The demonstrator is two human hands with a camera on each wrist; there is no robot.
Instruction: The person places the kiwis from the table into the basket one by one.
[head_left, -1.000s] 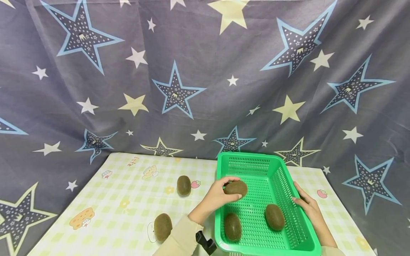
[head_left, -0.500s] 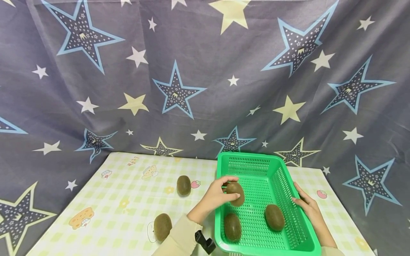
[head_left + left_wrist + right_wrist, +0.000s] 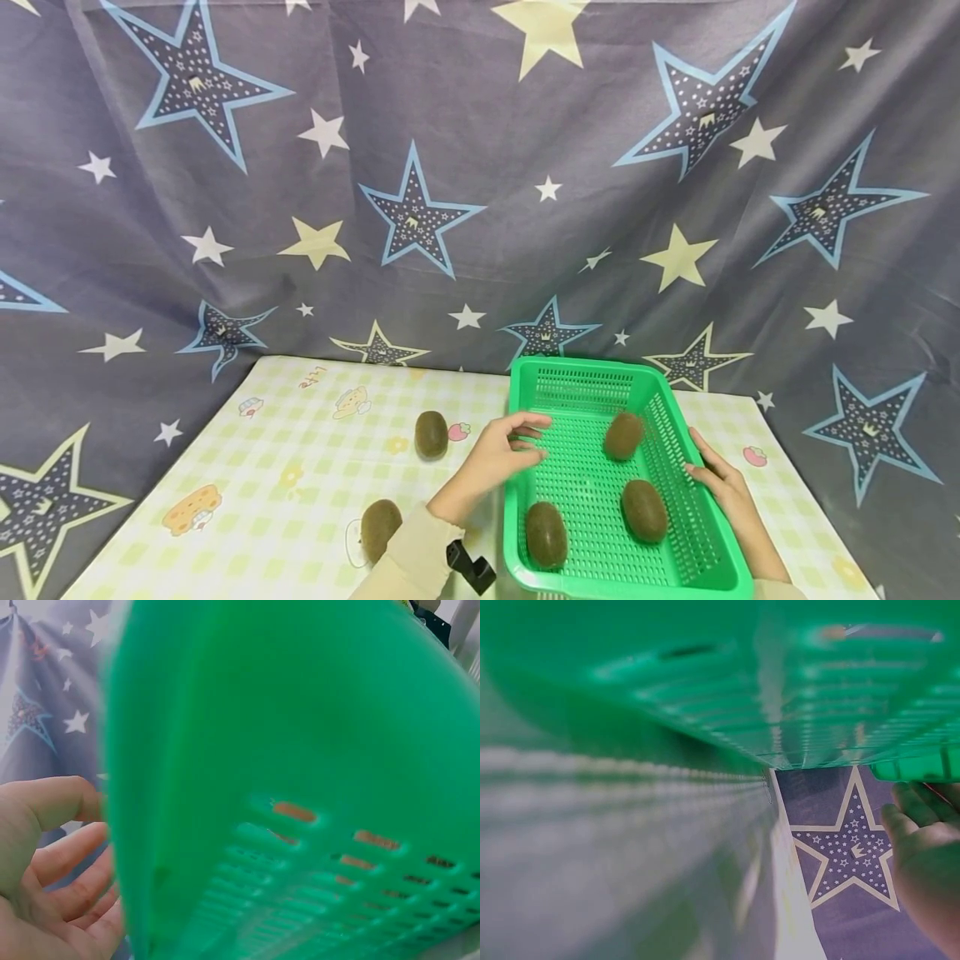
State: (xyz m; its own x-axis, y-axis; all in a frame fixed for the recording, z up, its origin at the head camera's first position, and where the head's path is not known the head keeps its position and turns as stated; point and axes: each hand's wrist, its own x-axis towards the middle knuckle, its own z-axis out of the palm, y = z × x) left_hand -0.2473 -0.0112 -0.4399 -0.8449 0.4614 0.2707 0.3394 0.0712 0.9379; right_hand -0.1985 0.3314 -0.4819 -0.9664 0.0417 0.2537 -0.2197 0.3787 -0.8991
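My left hand [image 3: 498, 454] hovers at the left rim of the green plastic basket [image 3: 517, 500], fingers loosely bent and holding nothing. In the left wrist view the basket wall [image 3: 300, 735] hides part of the left hand [image 3: 64, 877]. Inside the basket lie a kiwi [image 3: 624, 436] toward the far right, another kiwi [image 3: 644, 511] in front of it and a third kiwi [image 3: 546, 535] at the near left. My right hand [image 3: 727, 496] holds the basket's right rim, thumb over the edge. The right wrist view shows the right hand [image 3: 930, 862] at that rim, fingertips partly hidden.
Left of the basket, one kiwi [image 3: 431, 435] lies on the checked tablecloth [image 3: 300, 467]. A nearer kiwi [image 3: 381, 531] is close to my left sleeve [image 3: 416, 554]. A star-patterned curtain [image 3: 450, 167] hangs behind the table.
The kiwi that my left hand held over the basket has been let go. It now lies at the far right inside. The left hand has drawn back slightly leftward; the right hand stays put.
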